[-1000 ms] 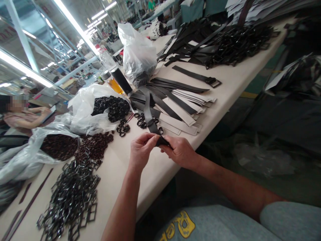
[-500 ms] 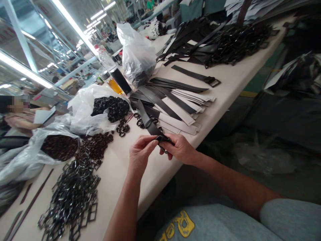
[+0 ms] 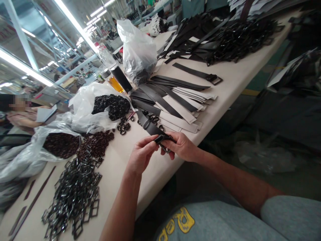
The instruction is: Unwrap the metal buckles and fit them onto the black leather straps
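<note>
A black strap (image 3: pixel 152 128) with a loop around it stretches from the table up to both hands. My left hand (image 3: pixel 142 151) is closed, thumb and fingers pinching the strap near its end. My right hand (image 3: pixel 182 146) grips the same strap from the other side, fingers curled beneath it. A dark metal buckle (image 3: pixel 166 150) shows below the right thumb, partly hidden by the fingers. Just beyond the hands, several small black loops (image 3: pixel 151 117) lie beside a fan of black strips with white ends (image 3: pixel 175 120).
Rectangular buckles (image 3: pixel 75 190) are heaped at the left, near brown loops (image 3: pixel 95 144) and an open bag of black loops (image 3: pixel 111 105). A finished-looking strap with buckle (image 3: pixel 198 72) lies farther back, before a dark pile of straps (image 3: pixel 240 42). A person (image 3: pixel 23 115) sits across the table.
Both hands stay on the strap and buckle. The left fingers have shifted slightly on the strap's end, and the strap lies a little lower and flatter. The view has moved slightly.
</note>
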Demonstrator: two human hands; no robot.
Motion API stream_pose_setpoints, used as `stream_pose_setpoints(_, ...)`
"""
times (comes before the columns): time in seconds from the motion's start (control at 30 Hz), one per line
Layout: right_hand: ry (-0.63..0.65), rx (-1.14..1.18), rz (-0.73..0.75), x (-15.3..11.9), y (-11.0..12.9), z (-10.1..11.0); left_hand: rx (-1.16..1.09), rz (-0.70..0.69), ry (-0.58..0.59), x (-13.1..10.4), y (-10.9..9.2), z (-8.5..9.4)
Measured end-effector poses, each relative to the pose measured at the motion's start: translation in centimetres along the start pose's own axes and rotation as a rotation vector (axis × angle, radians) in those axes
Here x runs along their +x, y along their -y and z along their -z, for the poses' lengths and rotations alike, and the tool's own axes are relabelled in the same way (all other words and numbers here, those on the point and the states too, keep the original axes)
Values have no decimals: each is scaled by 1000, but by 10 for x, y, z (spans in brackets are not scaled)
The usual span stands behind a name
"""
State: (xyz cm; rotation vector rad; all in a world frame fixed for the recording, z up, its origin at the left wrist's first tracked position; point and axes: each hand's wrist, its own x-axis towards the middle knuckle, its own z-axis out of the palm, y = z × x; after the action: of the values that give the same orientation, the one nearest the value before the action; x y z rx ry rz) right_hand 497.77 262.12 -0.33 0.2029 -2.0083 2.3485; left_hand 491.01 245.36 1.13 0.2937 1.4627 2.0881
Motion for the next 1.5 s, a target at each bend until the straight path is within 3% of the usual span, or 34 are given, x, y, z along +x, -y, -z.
stream_pose_setpoints(0.17, 78, 38, 3, 1, 0, 8, -51, 41, 10, 2, 7, 2)
stream_pose_setpoints(0.37, 47, -101, 41, 1, 2, 12, 546, -377, -57, -5, 4, -7)
stream_pose_setpoints(0.47, 92, -183, 74, -1, 6, 12, 632, -360, 12, -8, 1, -8)
stream_pose_setpoints(0.6, 130, -182, 61, -5, 7, 10, 609, -260, 103, -11, -4, -7)
stream_pose_setpoints(0.7, 70, -67, 65, -6, 4, 4, 558, -190, 168, -16, -4, -9)
stream_pose_setpoints(0.77, -9, -79, 110, -6, 3, 1, 499, -193, 136, -18, -1, -12)
stream_pose_setpoints(0.83, -51, -118, 156, -6, 4, -2, 381, -238, 27, -17, 2, -15)
stream_pose_setpoints(0.93, -39, -140, 184, -7, 9, -4, 111, -296, -170, -8, 0, -15)
stream_pose_setpoints(1.0, -8, -172, 190, -8, 11, -5, -31, -252, -219, 1, -6, -14)
stream_pose_setpoints(1.2, -41, -345, 211, -8, 8, -9, -169, -180, -229, 2, -19, -22)
stream_pose_setpoints(1.5, -51, -350, 136, 1, 11, -10, -98, -225, -142, -16, 5, -41)
